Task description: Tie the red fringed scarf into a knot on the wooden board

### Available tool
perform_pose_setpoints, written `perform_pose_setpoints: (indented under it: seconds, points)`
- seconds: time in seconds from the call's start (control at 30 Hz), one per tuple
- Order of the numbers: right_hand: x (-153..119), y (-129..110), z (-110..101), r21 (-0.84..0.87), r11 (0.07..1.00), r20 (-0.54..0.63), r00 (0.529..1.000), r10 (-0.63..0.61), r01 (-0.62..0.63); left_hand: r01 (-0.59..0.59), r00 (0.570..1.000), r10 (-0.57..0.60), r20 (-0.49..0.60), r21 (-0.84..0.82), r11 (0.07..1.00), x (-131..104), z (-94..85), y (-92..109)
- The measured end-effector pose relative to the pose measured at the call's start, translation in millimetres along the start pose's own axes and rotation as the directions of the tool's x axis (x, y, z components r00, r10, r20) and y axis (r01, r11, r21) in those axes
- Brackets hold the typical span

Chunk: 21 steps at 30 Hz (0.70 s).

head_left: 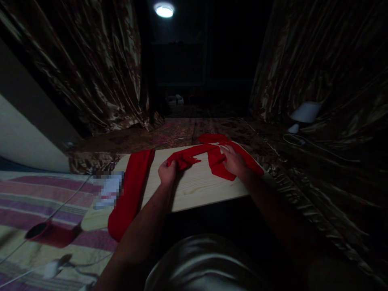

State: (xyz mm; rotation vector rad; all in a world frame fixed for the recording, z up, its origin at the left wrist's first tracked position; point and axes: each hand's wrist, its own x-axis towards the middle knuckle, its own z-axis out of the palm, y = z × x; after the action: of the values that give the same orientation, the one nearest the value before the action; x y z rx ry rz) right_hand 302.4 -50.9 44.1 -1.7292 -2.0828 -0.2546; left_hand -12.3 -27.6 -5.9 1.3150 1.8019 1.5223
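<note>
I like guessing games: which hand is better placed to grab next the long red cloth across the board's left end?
Probably the left hand: it is nearer the long red cloth, though it grips a red strip. The right hand is farther off.

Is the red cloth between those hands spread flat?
Not flat: the red cloth runs as a narrow strip, its near end bunched in the left hand.

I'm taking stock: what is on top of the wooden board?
A red strip on the left, a pixelated item beside it, and red cloth at the left hand and right hand. Whatever lies beneath is hidden.
</note>
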Motion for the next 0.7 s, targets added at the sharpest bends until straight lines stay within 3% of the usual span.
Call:
perform_pose_setpoints:
  seconds: [0.13, 0.2, 0.3, 0.4, 0.57, 0.7]
  points:
    - [17.0, -3.9, 3.6, -0.033, 0.999, 0.267, 0.964, -0.011, 0.021, -0.037, 0.998, 0.028, 0.059, 0.154, 0.987, -2.9, -0.2, 1.8]
    - [25.5, -5.3, 3.0, -0.004, 1.000, 0.284, 0.959, 0.028, -0.028, -0.059, 0.995, 0.041, 0.089, 0.216, 0.975, -5.4, -0.6, 4.9]
    - [36.0, -6.2, -1.3, 0.184, 0.979, 0.073, 0.994, 0.076, -0.088, -0.087, 0.991, 0.057, 0.118, 0.268, 0.960, -8.8, -0.4, 9.7]
    - [46.3, -4.3, -8.8, 0.401, 0.914, -0.155, 0.978, 0.138, -0.065, -0.107, 0.988, 0.062, 0.141, 0.338, 0.935, -10.9, 0.0, 12.7]
    - [69.5, 11.3, -27.3, 0.650, 0.749, -0.330, 0.841, 0.429, -0.127, -0.111, 0.988, 0.036, 0.153, 0.522, 0.845, -13.9, -1.2, 16.4]
    - [88.1, 39.5, -43.2, 0.703, 0.704, -0.401, 0.764, 0.505, -0.097, -0.143, 0.983, 0.039, 0.177, 0.623, 0.769, -15.9, -2.0, 18.8]
